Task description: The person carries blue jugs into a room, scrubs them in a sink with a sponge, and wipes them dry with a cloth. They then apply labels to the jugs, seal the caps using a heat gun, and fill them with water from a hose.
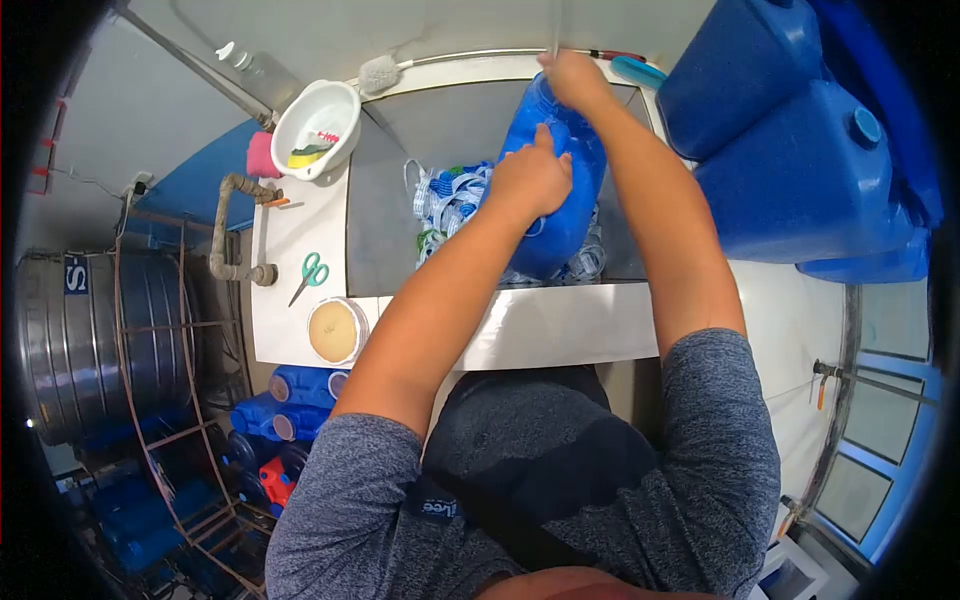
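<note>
A blue plastic jug point(562, 225) is tilted over the grey sink basin point(385, 140), its neck toward the back wall. My left hand point(530, 180) lies against the jug's upper side, with the index finger stretched out and the others partly curled. At the jug's neck, my right hand point(575, 80) is closed around something thin and upright that I cannot make out clearly. Beneath the jug, a heap of white and blue printed strips point(455, 195) lies in the basin.
Large blue jugs point(790, 170) stand at the right. A white bowl point(318, 118) with a sponge, green scissors point(312, 272) and a round tub point(337, 330) sit on the left ledge. A long-handled brush point(380, 75) lies behind the basin.
</note>
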Demonstrator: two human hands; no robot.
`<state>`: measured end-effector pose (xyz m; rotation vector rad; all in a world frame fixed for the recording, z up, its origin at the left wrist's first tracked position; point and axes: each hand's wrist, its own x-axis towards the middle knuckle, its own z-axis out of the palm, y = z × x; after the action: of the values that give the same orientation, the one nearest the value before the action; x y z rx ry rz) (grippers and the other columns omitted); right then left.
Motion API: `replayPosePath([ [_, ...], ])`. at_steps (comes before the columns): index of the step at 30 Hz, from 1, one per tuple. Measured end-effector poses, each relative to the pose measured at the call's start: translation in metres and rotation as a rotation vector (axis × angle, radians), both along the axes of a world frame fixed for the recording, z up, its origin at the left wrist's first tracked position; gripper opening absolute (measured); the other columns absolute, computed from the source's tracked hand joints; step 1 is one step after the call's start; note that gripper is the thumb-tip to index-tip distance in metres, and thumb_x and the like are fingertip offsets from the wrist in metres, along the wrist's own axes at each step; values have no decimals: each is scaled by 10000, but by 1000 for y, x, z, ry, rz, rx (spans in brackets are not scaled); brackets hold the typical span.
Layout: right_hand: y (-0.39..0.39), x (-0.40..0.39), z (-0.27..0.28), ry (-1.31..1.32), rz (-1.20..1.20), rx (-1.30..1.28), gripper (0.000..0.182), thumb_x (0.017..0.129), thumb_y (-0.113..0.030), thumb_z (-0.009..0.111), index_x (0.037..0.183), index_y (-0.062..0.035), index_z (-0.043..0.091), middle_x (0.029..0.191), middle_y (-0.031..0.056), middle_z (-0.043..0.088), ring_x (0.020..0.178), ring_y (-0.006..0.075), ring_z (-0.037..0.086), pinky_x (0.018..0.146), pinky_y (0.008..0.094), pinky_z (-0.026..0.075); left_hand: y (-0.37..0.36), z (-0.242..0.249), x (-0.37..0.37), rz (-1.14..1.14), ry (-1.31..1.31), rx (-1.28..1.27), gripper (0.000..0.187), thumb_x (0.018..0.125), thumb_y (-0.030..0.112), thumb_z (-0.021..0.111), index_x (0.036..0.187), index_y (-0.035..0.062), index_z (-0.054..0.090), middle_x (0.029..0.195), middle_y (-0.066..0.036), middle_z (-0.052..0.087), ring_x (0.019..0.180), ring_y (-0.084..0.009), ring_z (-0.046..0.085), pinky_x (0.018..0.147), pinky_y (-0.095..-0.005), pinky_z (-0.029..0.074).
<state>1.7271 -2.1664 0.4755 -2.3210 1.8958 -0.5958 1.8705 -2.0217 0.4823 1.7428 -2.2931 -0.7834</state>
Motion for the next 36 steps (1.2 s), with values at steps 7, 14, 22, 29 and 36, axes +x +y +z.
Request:
replayPosePath([
  [7,-2,-11,-17,-134,-191,141,384,860,-342,618,1074,-35,705,1104,215,703,1088,386,657,954,478,516,35,-16,-37,-18,-104,-156,688,1007,383,449,1535,-21,274,1491,-301,437,1343,-522,446,1054,-675,370],
  [14,31,10,3,197,-311,-189,706,937,-593,544,1207,53,630,1179,280,669,1127,430,634,970,475,502,25,-10,-45,6,-29,-13,668,1007,398,446,1512,-20,314,1525,-284,405,1394,-546,362,1084,-713,295],
  [22,-1,3,-21,-291,-143,846,471,906,-313,697,1201,51,656,1149,247,694,1056,373,677,934,455,528,22,-27,-27,38,107,-80,703,960,386,533,1468,-67,355,1484,-306,439,1282,-621,442,935,-751,404],
  [29,-86,15,-88,-1706,-829,372,389,805,-50,700,1133,136,607,1034,244,694,856,353,688,835,478,560,20,-36,-18,-157,121,-172,1006,836,490,686,1512,-109,243,1443,-346,465,1315,-663,367,939,-812,340],
  [36,-60,40,-37,-527,-203,669,391,807,-100,680,1109,143,626,963,225,694,770,324,689,676,446,577,-15,-28,-9,46,194,169,1040,872,494,649,1549,-81,108,1443,-355,455,1355,-668,291,1038,-802,231],
])
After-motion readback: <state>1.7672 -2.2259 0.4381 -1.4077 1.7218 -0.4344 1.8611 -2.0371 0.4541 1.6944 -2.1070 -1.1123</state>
